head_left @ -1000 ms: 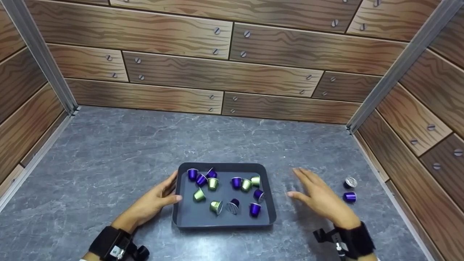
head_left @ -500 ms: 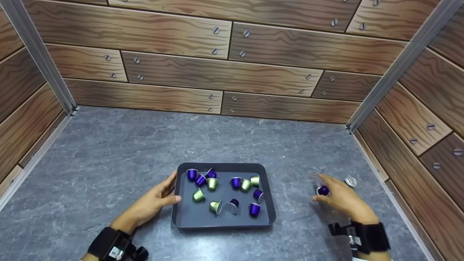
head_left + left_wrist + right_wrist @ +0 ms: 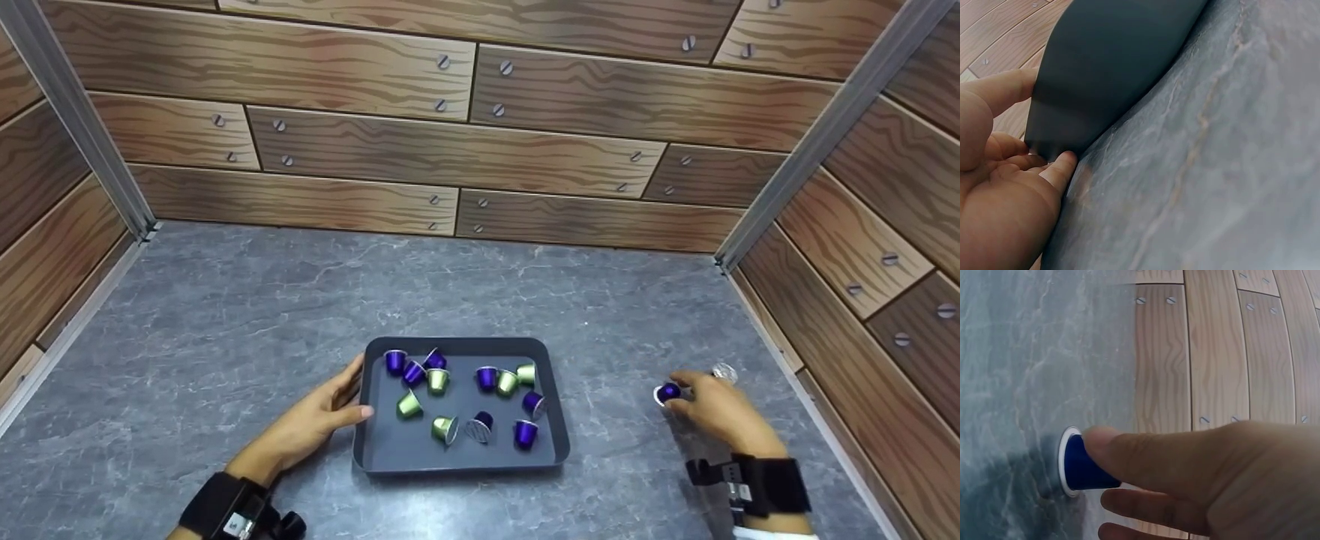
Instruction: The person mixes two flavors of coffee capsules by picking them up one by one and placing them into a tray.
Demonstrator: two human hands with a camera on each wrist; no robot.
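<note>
A dark grey tray [image 3: 465, 459] holds several purple and green coffee capsules, among them a purple one [image 3: 526, 433] and a green one [image 3: 438, 381]. My left hand [image 3: 321, 412] grips its left wall, thumb over the rim and fingers outside. The left wrist view shows the tray's outer wall [image 3: 1112, 62] against that thumb and the fingertips low down. Right of the tray, my right hand [image 3: 716, 409] pinches a purple coffee capsule [image 3: 666, 392] just at the table. In the right wrist view, the thumb [image 3: 1129, 453] presses the capsule [image 3: 1088, 467], whose silver rim faces left.
Another capsule [image 3: 724, 372], its silver lid showing, lies behind the right hand, partly covered. The grey marbled table [image 3: 300, 285] meets wood-patterned walls [image 3: 375, 150] at the back and both sides.
My right hand has moved right from beside the tray, and its fingers have closed around a purple capsule. The purple capsule once visible at the far right is no longer seen there. The left hand stays put.
</note>
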